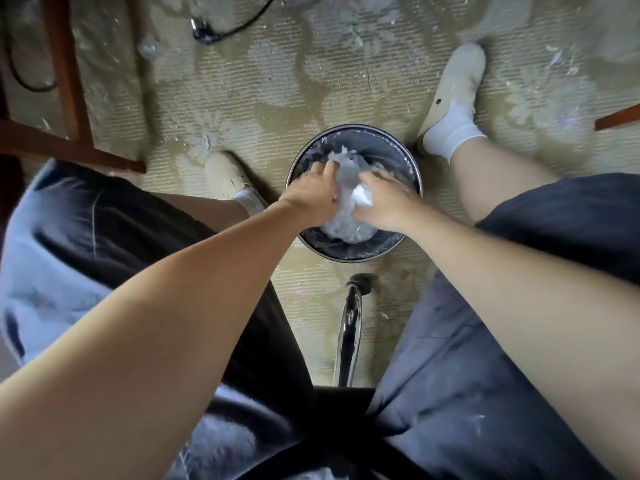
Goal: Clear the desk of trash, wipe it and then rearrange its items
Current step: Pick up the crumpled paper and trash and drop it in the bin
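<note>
A round metal trash bin [414,171] with a black liner stands on the carpet between my feet. A crumpled bundle of clear and white plastic trash [348,225] fills its mouth. My left hand [313,192] presses on the bundle's left side with the fingers curled into it. My right hand [384,202] grips the right side, with a white wad [362,197] showing just under its fingers. Both hands are down inside the bin's rim. The desk is out of view.
I sit on a chair whose chrome base leg [349,330] points toward the bin. A wooden frame [65,98] stands at the left, another wooden edge [618,119] at the far right. A black cable [228,29] and paper scraps [149,50] lie on the carpet.
</note>
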Demonstrator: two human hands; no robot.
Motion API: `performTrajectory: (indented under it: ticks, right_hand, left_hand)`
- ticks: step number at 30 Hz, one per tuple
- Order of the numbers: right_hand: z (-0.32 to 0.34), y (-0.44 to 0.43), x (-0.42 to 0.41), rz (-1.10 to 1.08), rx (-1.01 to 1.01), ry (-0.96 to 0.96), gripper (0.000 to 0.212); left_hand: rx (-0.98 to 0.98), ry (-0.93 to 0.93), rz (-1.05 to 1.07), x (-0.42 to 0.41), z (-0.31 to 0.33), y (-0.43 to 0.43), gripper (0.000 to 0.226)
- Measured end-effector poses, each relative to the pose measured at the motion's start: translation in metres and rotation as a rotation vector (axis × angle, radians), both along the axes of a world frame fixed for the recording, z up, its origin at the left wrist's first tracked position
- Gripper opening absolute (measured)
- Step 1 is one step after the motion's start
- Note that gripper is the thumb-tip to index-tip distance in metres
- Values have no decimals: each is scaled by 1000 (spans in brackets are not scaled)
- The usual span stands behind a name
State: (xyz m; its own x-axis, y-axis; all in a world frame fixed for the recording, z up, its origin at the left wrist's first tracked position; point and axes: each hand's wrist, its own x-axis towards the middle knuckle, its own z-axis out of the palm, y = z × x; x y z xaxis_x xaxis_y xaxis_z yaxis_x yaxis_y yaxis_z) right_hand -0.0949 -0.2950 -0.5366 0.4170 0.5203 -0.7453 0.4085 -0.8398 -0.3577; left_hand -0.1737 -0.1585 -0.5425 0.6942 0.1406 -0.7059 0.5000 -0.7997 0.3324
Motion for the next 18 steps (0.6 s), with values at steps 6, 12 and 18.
performTrajectory:
  ticks: [6, 12, 18]
  right_hand:
    - [6, 3, 2, -15, 1, -142, 71]
    - [33, 5, 7, -37, 11, -201, 48]
    - [83, 0, 3, 19, -29, -245, 38]
  left_hand:
    - [70, 19, -62, -4, 2, -1, 65]
    - [142, -37, -72, -1, 34, 6, 55]
    - [256, -149, -104, 0, 90, 6, 50]
